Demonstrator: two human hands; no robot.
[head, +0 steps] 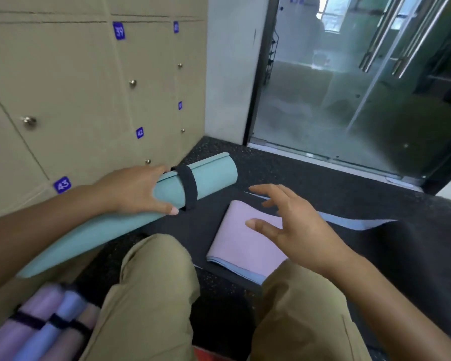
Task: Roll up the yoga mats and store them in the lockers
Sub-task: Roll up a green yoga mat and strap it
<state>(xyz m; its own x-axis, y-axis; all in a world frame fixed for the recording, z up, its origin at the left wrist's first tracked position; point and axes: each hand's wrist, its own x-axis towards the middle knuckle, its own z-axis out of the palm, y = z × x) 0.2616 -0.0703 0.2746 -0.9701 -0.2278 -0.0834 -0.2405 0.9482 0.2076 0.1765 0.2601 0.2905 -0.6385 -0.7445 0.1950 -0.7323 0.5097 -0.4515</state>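
A rolled teal yoga mat [214, 175] with a black strap [190, 187] around it lies slanted across the left of the view, its far end by the lockers [76, 87]. My left hand [136, 190] grips the roll just left of the strap, thumb underneath. A pink and blue mat [241, 235] lies folded flat on the dark floor [349, 183] in front of my knees. My right hand [294, 227] hovers over it, fingers spread and holding nothing.
Beige locker doors with blue number tags 39, 42 and 43 and round knobs fill the left wall, all closed. Several rolled, strapped mats [44, 327] lie at the lower left. A glass door [349, 87] stands ahead on the right.
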